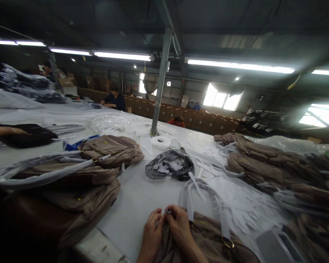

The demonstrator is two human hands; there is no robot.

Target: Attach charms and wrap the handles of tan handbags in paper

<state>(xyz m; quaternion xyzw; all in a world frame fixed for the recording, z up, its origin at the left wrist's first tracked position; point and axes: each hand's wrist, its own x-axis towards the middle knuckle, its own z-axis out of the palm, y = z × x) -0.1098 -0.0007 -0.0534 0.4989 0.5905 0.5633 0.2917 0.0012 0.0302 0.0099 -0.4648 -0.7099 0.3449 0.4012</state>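
At the near table edge lies a brown fabric handbag (208,233), its handles (190,204) wrapped in white material. My left hand (152,230) and my right hand (180,223) meet over its left end, fingers closed in a pinch. A tiny shiny piece (167,211) shows at my right fingertips; its kind is too small to tell. What my left fingers hold is hidden. A gold-coloured ring (228,244) sits at the base of one handle. Beyond my hands is a black-and-white speckled bag (153,170) with white paper pieces (167,167) inside.
Stacked brown bags lie left (109,146) and right (260,168). White strips (235,204) are scattered right of my hands. A roll of white tape (161,141) lies near a metal post (161,84). A co-worker's hand (13,130) touches a black item at left.
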